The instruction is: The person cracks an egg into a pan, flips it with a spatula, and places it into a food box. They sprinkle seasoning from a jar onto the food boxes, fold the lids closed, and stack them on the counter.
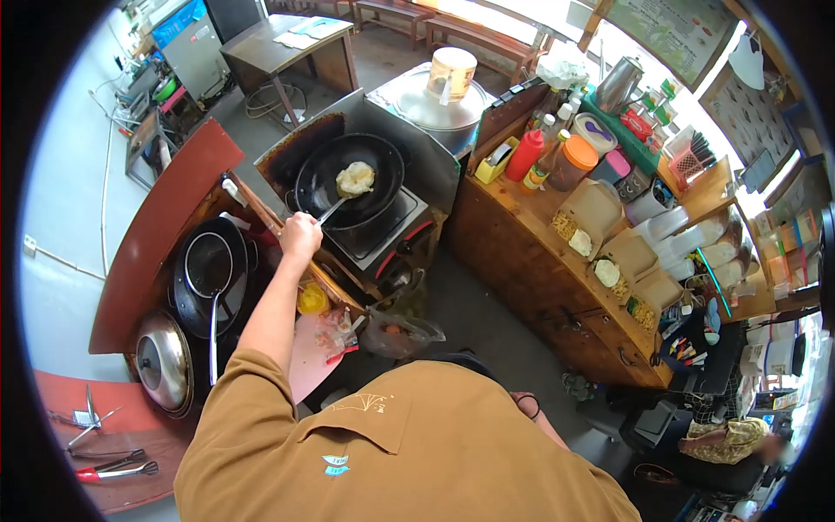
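Note:
My left hand (300, 237) is closed round the handle of a metal spatula (332, 210). The spatula reaches into a black wok (377, 195) on the gas stove (383, 239), and its far end is at a fried egg (356, 179) in the wok. The egg is whitish with browned patches. My right hand is hidden; only part of the forearm, with a dark band at the wrist, shows beside the brown shirt.
Open boxes with food (616, 280) line the wooden counter (531, 261) at right, near a red bottle (525, 155). Left are a second wok (187, 300), a metal lid (163, 365) and tongs (117, 471). A person (726, 441) is at far right.

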The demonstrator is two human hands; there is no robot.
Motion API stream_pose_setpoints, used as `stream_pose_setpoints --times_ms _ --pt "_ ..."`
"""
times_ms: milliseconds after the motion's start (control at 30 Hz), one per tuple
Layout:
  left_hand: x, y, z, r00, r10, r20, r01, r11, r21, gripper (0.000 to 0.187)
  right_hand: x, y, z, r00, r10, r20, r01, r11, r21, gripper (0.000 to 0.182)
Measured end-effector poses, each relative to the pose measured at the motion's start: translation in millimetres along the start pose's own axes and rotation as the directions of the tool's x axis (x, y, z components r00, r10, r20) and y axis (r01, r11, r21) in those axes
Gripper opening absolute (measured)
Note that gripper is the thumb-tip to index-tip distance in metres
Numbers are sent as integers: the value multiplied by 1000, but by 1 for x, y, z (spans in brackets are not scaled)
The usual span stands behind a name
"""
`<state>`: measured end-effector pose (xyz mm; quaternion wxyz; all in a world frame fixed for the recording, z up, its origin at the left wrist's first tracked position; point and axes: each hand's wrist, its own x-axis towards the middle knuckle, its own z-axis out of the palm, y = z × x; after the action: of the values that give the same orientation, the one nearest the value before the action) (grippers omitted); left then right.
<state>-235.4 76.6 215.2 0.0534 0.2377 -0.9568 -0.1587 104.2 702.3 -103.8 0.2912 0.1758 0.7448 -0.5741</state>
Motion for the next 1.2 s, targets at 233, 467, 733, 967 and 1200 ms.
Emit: stream_pose_setpoints --times_ms 233,467,733,967,1200 --pt "0 18 40 976 -57 -211 26 989 -147 17 -16 -31 -8 953 293 -75 -269 936 228 24" --pt "-6 15 54 967 -60 -247 -10 963 -271 16 4 4 -15 987 152 46 -136 959 -247 23" --pt "-33 27 38 973 13 -232 -58 980 -188 16 1 -26 -12 993 119 -20 -116 986 118 15" --pt "-44 30 41 970 33 -240 -61 992 -108 15 -5 -88 3 883 440 -163 -428 898 103 19" --pt "-45 33 41 964 97 -248 -111 993 -44 17 3 -79 4 881 455 -134 -437 888 141 22"
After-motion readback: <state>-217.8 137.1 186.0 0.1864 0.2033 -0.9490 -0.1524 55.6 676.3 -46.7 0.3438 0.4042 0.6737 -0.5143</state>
